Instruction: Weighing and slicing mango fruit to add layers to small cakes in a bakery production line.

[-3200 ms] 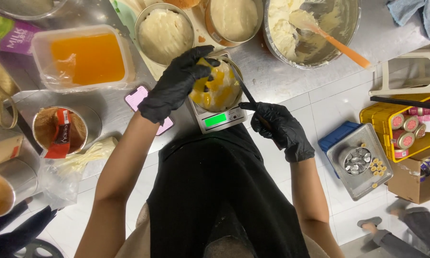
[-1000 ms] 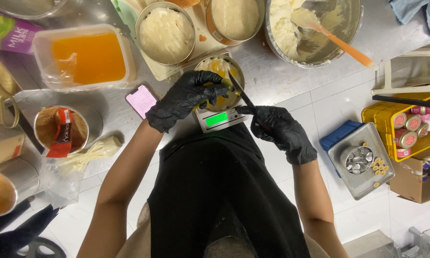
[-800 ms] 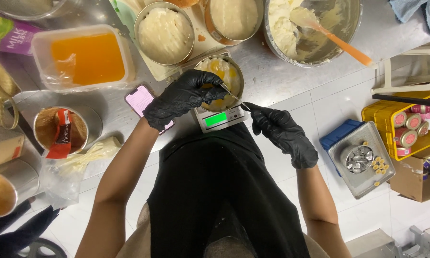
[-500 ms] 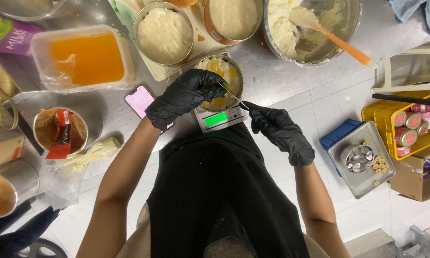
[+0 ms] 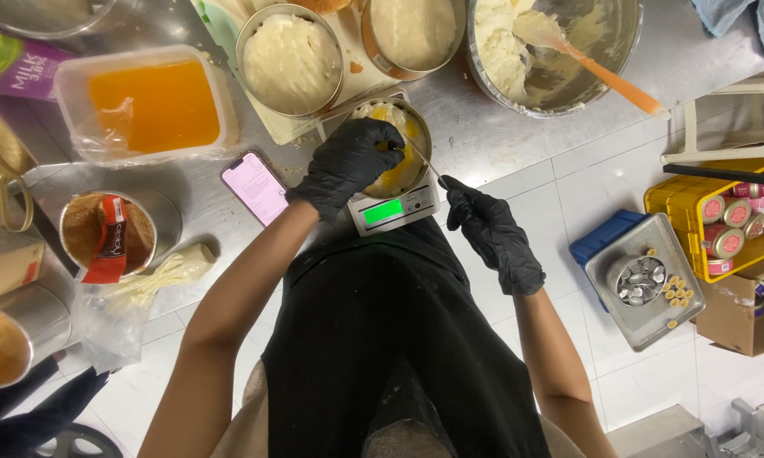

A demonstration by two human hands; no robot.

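As seen from the head camera looking straight down, the person stands at a steel counter (image 5: 492, 140) wearing black gloves on both hands. Left hand (image 5: 346, 164) is curled over the near rim of a small round metal tin (image 5: 399, 144), fingers closed on its edge; the tin holds a pale cream layer with orange filling. The tin sits on a compact digital scale (image 5: 392, 209) whose green display is lit, at the counter's front edge. Right hand (image 5: 492, 237) is pinched shut on the end of a thin metal utensil (image 5: 422, 158), whose far end reaches into the tin. Whether that end is a spoon or blade cannot be told. The two hands are apart, one on either side of the scale.

Beyond the tin, two larger round tins of cream (image 5: 290, 58) rest on a board. A steel mixing bowl (image 5: 607, 64) to the right contains cream and an orange-handled spatula (image 5: 598, 68). A clear tub of orange puree (image 5: 148, 106) stands to the left, and a phone with a pink screen (image 5: 254, 187) lies just beside the left wrist. A piping bag (image 5: 157, 276) lies at the counter's near-left edge. On the tiled floor to the right sit a yellow crate (image 5: 691, 199) and a metal tray of small parts (image 5: 645, 280).
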